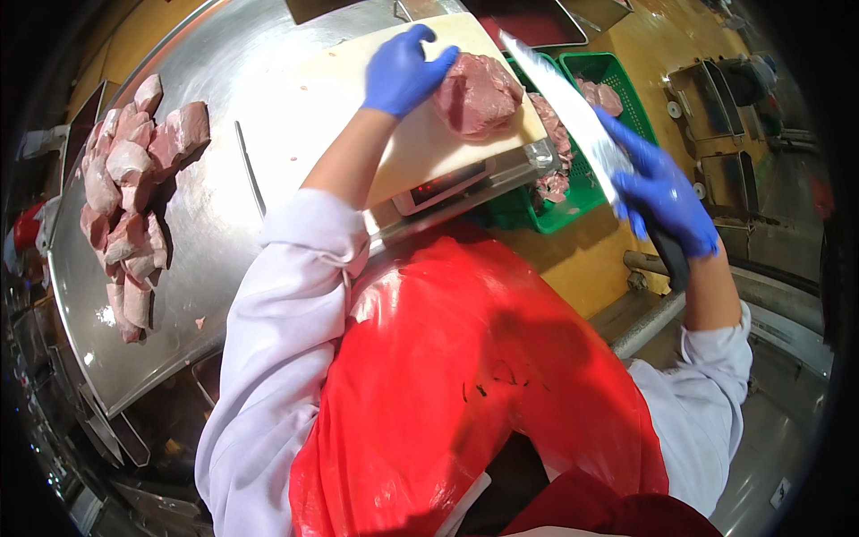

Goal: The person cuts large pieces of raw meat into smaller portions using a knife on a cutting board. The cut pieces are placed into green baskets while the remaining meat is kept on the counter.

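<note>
Knife handle (pixel 671 259) — partly hidden by the right grip (pixel 667 186).

This is a meat-cutting room: it has raw meat (pixel 483 100), a metal table (pixel 201 264), a big knife (pixel 565 106) and baskets (pixel 637 106).

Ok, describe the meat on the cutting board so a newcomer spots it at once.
Find the metal table, then the pale cutting board at its right. Near the board's right edge, beside the left hand, lies a rounded pink lump of meat. Unlike the table's heaped pieces, it sits apart.
</note>
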Motion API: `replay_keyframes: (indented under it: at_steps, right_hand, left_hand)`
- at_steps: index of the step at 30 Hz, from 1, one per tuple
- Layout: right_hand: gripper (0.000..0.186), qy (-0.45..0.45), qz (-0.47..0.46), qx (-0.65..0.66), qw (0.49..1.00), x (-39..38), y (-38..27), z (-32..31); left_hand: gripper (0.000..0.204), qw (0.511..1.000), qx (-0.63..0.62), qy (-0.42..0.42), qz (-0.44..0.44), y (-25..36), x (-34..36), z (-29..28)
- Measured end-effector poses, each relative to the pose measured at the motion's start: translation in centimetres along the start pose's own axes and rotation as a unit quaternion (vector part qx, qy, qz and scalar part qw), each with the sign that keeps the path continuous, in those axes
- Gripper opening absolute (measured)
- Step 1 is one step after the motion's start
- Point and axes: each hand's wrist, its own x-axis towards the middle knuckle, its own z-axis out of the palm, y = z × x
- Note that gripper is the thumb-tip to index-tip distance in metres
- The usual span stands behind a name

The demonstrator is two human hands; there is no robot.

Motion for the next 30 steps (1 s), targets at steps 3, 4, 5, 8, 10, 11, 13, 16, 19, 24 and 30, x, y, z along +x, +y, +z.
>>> replay_keyframes:
  at_steps: [3,4,5,8,10,11,13,16,19,24,30]
  right_hand:
    - [0.072,0.013,-0.058,0.038,0.998,5.9,2.5,-1.7]
    - [0.07,0.021,-0.093,0.049,0.994,7.8,3.4,-1.8]
    - [0.07,0.04,-0.105,0.079,0.991,9.1,3.0,-0.6]
    - [0.073,0.033,-0.127,0.13,0.983,14.1,3.8,1.5]
    - [0.074,0.008,-0.121,0.119,0.985,16.7,4.2,2.4]
    - [0.075,0.0,-0.12,0.129,0.984,17.9,4.4,2.8]
    - [0.076,-0.004,-0.108,0.136,0.985,19.5,4.6,3.3]
    - [0.076,-0.004,-0.112,0.143,0.983,20.3,4.4,3.7]
    - [0.076,-0.008,-0.127,0.135,0.983,20.8,4.1,4.2]
    - [0.071,-0.056,-0.114,0.029,0.991,20.9,1.7,5.7]
    - [0.072,-0.152,-0.051,-0.16,0.974,14.0,-1.6,3.7]
  left_hand:
    - [0.042,0.99,0.056,-0.119,-0.054,-0.4,2.5,1.7]
    - [0.039,0.983,0.062,-0.158,-0.069,-0.8,3.1,1.8]
    - [0.033,0.98,0.08,-0.173,-0.061,-1.2,3.4,1.5]
    - [0.034,0.978,-0.017,-0.187,-0.096,-1.9,3.2,0.8]
    - [0.034,0.978,0.003,-0.187,-0.096,-0.5,2.8,0.9]
    - [0.034,0.967,0.028,-0.231,-0.107,1.0,3.0,-0.1]
    - [0.031,0.968,0.049,-0.234,-0.073,-0.1,3.3,-0.1]
    - [0.024,0.968,0.048,-0.231,-0.085,-1.3,3.3,-0.5]
    - [0.015,0.961,-0.104,-0.196,-0.163,-2.6,2.3,-0.3]
    - [0.009,0.961,-0.156,-0.153,-0.172,-2.6,1.5,0.4]
    - [0.009,0.955,-0.184,-0.147,-0.181,-2.8,1.4,-0.1]
